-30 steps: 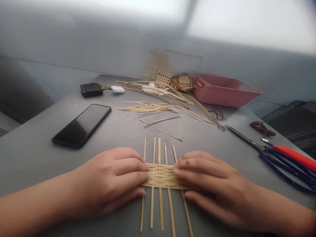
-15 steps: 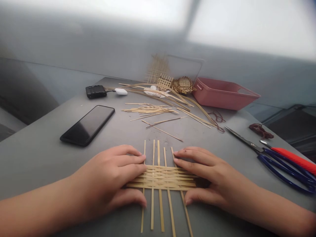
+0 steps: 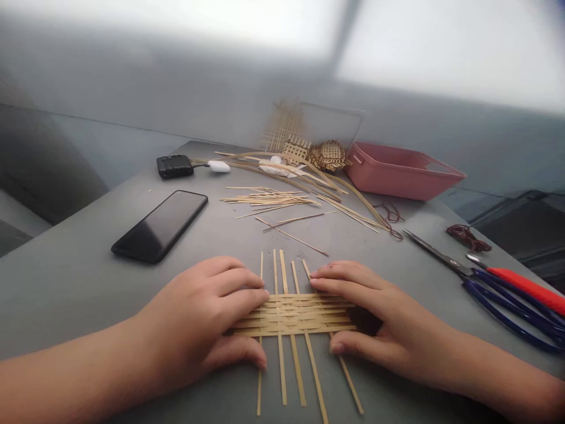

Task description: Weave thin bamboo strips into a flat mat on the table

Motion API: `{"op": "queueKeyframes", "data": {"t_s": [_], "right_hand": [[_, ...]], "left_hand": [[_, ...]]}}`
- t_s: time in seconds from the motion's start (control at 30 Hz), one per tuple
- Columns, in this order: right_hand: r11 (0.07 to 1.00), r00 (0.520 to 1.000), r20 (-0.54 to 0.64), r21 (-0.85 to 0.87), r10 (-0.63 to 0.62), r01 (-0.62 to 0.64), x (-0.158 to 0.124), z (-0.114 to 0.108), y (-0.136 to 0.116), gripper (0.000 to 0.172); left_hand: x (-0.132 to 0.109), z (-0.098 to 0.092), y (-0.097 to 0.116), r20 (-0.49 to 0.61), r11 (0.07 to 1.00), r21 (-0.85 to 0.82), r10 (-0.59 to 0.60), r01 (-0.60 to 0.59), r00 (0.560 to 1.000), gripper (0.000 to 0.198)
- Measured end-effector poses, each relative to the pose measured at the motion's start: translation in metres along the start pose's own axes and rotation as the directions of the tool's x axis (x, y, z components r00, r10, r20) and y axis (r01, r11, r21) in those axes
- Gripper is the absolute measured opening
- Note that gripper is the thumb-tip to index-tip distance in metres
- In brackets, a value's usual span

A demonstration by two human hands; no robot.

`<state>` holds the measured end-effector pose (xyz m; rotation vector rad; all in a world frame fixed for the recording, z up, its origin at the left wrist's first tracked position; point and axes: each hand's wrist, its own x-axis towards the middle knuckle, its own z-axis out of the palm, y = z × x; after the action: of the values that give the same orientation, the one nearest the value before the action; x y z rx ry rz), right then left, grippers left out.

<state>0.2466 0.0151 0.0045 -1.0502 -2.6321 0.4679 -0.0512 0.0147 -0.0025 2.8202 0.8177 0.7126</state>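
A small bamboo weave (image 3: 291,315) lies flat on the grey table in front of me, its crosswise strips packed close together. Several lengthwise strips stick out beyond it, both away from me and towards me, spread a little apart. My left hand (image 3: 203,315) grips the left end, with fingertips along the far edge and the thumb on the near side by the outermost strip. At the right end, my right hand (image 3: 375,312) holds the weave the same way, its thumb by the rightmost strip. The palms hide both ends of the crosswise strips.
Beyond my hands lie loose thin bamboo sticks (image 3: 269,199). A black phone (image 3: 161,227) is on the left, with a black device (image 3: 175,166) behind it. Blue-handled scissors (image 3: 468,274), a red-handled tool (image 3: 525,285), brown cord (image 3: 468,237) and a pink bin (image 3: 397,174) occupy the right.
The near ends of the lengthwise strips have swung to the right, and the weave has shifted slightly. Both hands stay at its ends; the left has moved slightly right.
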Motion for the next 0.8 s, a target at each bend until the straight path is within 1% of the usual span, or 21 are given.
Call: {"op": "queueKeyframes", "data": {"t_s": [0.07, 0.13, 0.2, 0.27, 0.43, 0.63, 0.8], "right_hand": [[1.000, 1.000, -0.009, -0.006, 0.000, 0.000, 0.0004, 0.0016, 0.0003, 0.054], [1.000, 1.000, -0.022, -0.023, -0.018, 0.017, 0.0008, 0.0034, 0.0010, 0.051], [0.998, 0.998, -0.035, -0.051, -0.044, 0.042, 0.0012, 0.0045, 0.0018, 0.050], [0.994, 0.996, -0.041, -0.079, -0.076, 0.073, 0.0015, 0.0047, 0.0025, 0.049], [0.983, 0.990, -0.048, -0.134, -0.132, 0.125, 0.0024, 0.0025, 0.0026, 0.051], [0.974, 0.984, -0.047, -0.161, -0.169, 0.160, 0.0017, 0.0021, 0.0026, 0.051], [0.973, 0.983, -0.043, -0.157, -0.179, 0.171, 0.0009, 0.0011, 0.0038, 0.050]], "left_hand": [[-0.0003, -0.0002, 0.0019, 0.027, 1.000, -0.020, -0.010, 0.010, 1.000, 0.041], [-0.0003, -0.0006, 0.0039, 0.073, 0.997, -0.069, -0.012, 0.017, 0.997, 0.033], [-0.0002, -0.0006, 0.0054, 0.103, 0.993, -0.120, -0.008, 0.020, 0.995, 0.029], [0.0000, -0.0001, 0.0057, 0.100, 0.990, -0.137, 0.003, 0.011, 0.995, 0.032], [0.0003, 0.0026, 0.0035, 0.106, 0.996, -0.076, 0.059, -0.051, 0.993, 0.039], [0.0025, 0.0031, 0.0038, 0.153, 0.999, -0.033, 0.042, -0.037, 0.987, 0.040], [0.0050, 0.0017, 0.0042, 0.152, 0.998, -0.016, 0.055, -0.053, 0.987, 0.040]]}}
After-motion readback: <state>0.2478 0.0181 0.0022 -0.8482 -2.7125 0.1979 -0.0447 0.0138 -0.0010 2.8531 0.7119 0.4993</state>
